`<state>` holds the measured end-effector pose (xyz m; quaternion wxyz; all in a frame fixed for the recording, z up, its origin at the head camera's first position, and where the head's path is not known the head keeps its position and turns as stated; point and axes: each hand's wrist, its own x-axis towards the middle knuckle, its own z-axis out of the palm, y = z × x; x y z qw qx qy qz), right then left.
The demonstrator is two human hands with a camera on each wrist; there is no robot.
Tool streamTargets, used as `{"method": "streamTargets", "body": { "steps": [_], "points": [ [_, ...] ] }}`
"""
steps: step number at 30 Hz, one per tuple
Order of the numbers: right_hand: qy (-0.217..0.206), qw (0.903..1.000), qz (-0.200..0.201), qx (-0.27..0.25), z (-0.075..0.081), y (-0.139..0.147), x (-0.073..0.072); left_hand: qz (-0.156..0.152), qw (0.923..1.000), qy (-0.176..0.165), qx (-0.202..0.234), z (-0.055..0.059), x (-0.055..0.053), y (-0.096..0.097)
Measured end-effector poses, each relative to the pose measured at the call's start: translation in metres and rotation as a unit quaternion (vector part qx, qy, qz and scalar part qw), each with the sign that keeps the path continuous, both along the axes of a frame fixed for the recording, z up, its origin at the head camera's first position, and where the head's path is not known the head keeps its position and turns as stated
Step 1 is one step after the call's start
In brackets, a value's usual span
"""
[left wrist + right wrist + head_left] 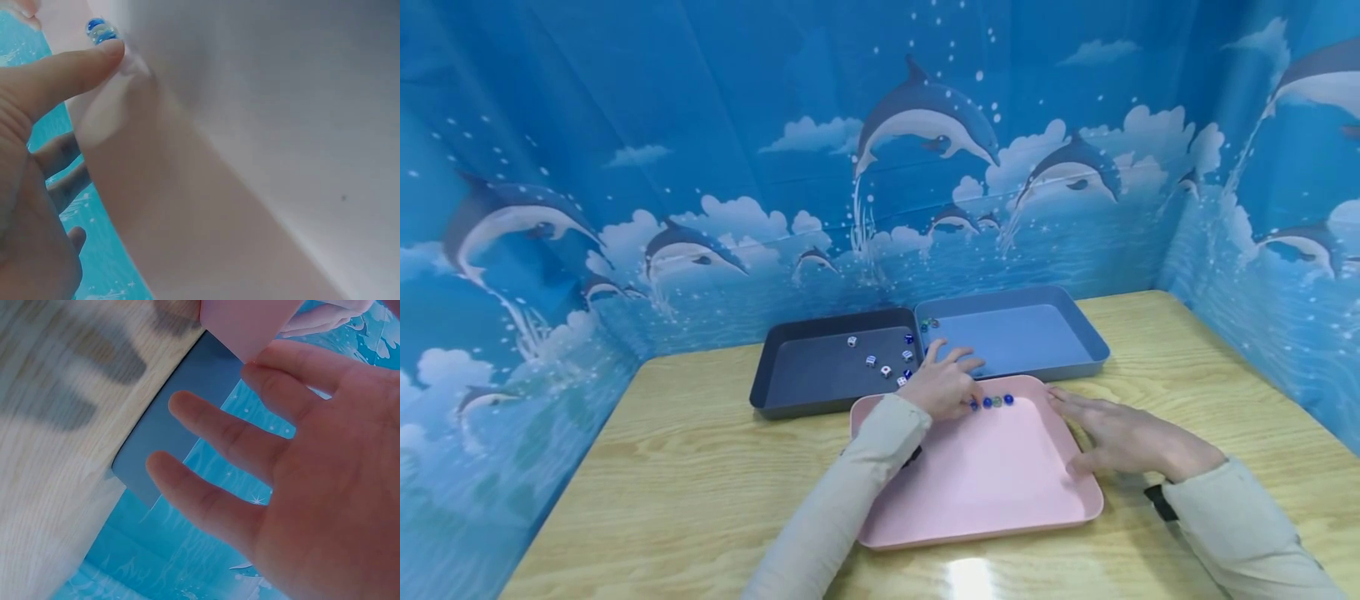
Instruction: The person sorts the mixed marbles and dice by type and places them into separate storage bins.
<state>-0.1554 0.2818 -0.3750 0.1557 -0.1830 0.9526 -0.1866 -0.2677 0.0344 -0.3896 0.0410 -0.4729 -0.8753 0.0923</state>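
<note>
A pink tray [985, 500] lies in front on the table. Along its far wall sits a short row of glass marbles [997, 402], blue and greenish. My left hand [942, 390] reaches over that far side. Its thumb and index finger pinch at the blue marble [974, 406] on the row's left end, while the other fingers spread beyond the rim. In the left wrist view the thumb tip covers part of the marbles [100, 31]; the index finger is hidden. My right hand [1127, 437] rests against the pink tray's right wall with its fingers fairly straight.
Behind stand a black tray [805, 375] holding several blue and white dice [886, 372], and a blue tray [1022, 337] with a few marbles [930, 323] in its far left corner. Both adjoin the pink tray. A dolphin-printed curtain [775, 167] borders the wooden table [685, 492].
</note>
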Motion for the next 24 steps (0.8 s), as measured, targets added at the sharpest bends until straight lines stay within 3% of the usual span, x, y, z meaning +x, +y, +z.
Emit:
{"method": "streamTargets", "body": {
  "steps": [24],
  "points": [
    [0.006, 1.0000, 0.002, -0.005, -0.001, 0.000, 0.001, -0.023, 0.9984, -0.001, 0.052, 0.026, -0.005, -0.007]
  ]
}}
